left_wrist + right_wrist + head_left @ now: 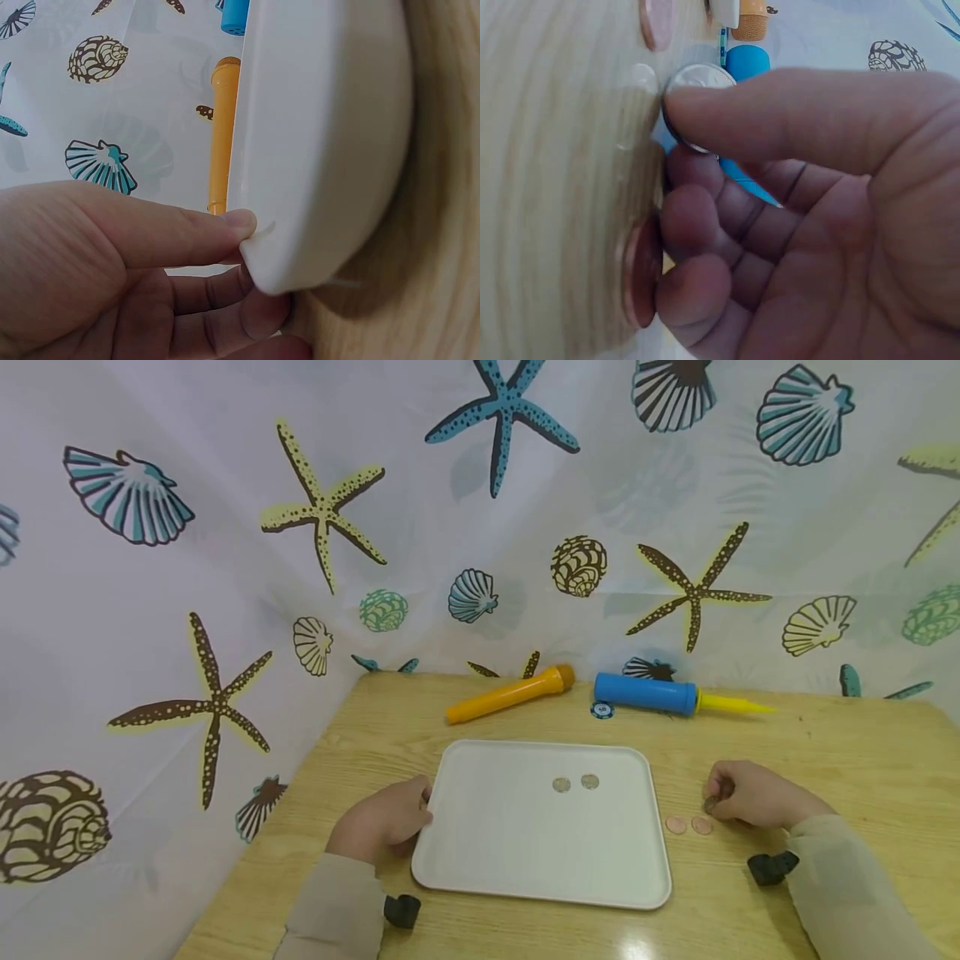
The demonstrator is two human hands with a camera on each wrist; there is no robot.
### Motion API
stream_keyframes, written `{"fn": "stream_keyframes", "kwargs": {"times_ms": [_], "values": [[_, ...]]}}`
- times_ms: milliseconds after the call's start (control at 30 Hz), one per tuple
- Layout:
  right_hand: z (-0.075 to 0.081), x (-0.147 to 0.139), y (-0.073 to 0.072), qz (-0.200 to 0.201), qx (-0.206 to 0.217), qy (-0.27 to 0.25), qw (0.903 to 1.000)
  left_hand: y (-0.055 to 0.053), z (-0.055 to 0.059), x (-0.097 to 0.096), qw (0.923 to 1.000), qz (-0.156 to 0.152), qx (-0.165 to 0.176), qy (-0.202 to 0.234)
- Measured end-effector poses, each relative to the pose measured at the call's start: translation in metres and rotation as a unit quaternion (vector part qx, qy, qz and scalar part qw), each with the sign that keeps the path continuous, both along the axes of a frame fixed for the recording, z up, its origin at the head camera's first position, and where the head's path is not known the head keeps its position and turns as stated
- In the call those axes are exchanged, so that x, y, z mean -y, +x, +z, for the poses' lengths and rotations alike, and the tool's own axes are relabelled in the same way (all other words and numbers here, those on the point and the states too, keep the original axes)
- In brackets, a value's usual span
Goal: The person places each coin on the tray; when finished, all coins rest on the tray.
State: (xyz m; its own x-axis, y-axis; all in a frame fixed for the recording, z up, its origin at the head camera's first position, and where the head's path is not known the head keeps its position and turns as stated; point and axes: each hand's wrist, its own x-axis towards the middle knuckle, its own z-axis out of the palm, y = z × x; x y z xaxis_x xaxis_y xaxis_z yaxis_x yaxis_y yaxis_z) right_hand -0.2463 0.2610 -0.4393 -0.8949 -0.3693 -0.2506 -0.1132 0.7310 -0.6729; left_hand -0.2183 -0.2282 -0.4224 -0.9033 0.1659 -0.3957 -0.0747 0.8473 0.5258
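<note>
A white tray [495, 852] lies on the wooden table, with two silver coins [562, 785] side by side toward its right half. At its left edge my left hand [386, 817] grips the rim; in the left wrist view the thumb lies on top of the tray edge [300, 150] and the fingers are beneath. To the right of the tray, my right hand [757, 793] pinches a silver coin [697, 76] between thumb and fingers, just above the tabletop. Two copper coins [677, 825] lie flat on the wood between tray and right hand.
Behind the tray lie an orange toy microphone [510, 693], a blue hand pump [645, 692] with a yellow nozzle, and a blue-and-white poker chip [602, 710]. A curtain [420, 543] printed with shells and starfish hangs along the table's back and left.
</note>
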Motion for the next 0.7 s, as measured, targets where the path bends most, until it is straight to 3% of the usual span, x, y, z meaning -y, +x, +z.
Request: {"fn": "stream_keyframes", "kwargs": {"times_ms": [233, 700], "values": [[0.000, 0.003, -0.004, 0.012, -0.035, 0.001, 0.9993, 0.002, 0.003, 0.002, 0.9999, 0.001, -0.009, 0.007], [0.006, 0.020, 0.001, -0.041, -0.048, -0.035, 0.9974, 0.004, 0.002, 0.003, 1.0000, 0.003, -0.005, 0.005]]}}
